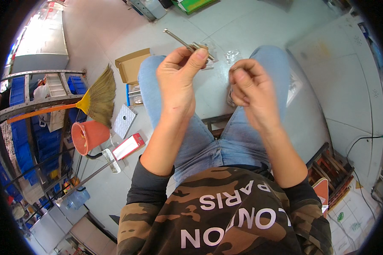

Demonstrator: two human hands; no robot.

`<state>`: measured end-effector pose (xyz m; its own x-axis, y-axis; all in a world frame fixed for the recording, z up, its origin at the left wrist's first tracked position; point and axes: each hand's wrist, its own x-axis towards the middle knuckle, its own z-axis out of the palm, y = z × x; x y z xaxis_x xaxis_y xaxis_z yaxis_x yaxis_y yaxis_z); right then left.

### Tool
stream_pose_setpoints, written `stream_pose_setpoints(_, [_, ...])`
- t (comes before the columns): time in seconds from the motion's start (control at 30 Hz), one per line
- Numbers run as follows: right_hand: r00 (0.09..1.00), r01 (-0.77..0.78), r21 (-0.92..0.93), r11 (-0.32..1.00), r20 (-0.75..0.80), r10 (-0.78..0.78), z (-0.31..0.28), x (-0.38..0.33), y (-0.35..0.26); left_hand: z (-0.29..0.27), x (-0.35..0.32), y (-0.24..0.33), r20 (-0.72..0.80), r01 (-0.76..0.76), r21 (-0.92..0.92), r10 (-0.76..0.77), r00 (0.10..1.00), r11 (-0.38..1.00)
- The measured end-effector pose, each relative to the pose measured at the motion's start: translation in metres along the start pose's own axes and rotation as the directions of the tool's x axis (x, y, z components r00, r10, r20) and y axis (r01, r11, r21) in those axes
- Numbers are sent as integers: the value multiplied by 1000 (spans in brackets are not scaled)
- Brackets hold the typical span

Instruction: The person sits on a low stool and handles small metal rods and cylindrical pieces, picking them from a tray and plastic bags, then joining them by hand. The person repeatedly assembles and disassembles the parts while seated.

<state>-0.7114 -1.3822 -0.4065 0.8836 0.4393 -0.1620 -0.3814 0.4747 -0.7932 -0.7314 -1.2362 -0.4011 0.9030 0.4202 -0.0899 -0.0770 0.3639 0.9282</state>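
My left hand (181,76) is raised over my left knee, with thumb and fingers pinching several slim metal rods (176,38). The longest points up and to the left and has a small head like a bolt's; their exact kind is too small to tell. At about the same height, apart from it, my right hand (253,87) is closed with thumb against curled fingers, slightly blurred. Whatever it may hold cannot be made out. Beyond the hands, clear plastic bags (232,56) lie on the floor between my knees.
To the left are an open cardboard box (132,63), a blue-edged box (134,95), a perforated white plate (124,121), a red-and-white box (129,146), an orange bucket (91,137) and a broom (98,97). A metal rack (38,104) stands beyond, a pale cabinet (340,76) at right.
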Motion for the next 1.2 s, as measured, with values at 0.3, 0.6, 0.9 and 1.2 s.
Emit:
stream_pose_setpoints(0.3, [915, 207, -57, 977, -341, -214, -99, 46, -52, -32, 39, -1, 41, -4, -19, 5, 999, 1000])
stream_pose_setpoints(0.6, [910, 122, 107, 987, -410, -68, -225, 106, -14, -48, 141, -25, 104, 87, 248, -116, 988, 965])
stream_pose_setpoints(0.9, [826, -54, -143, 988, -562, -36, -306, 178, 64, -31, 199, -59, 179, 243, 43, -247, 952, 969])
stream_pose_setpoints(1.2, [688, -403, -687, 605, -663, -295, -391, 217, 205, -46, 208, -67, -42, 327, 249, -327, 944, 912])
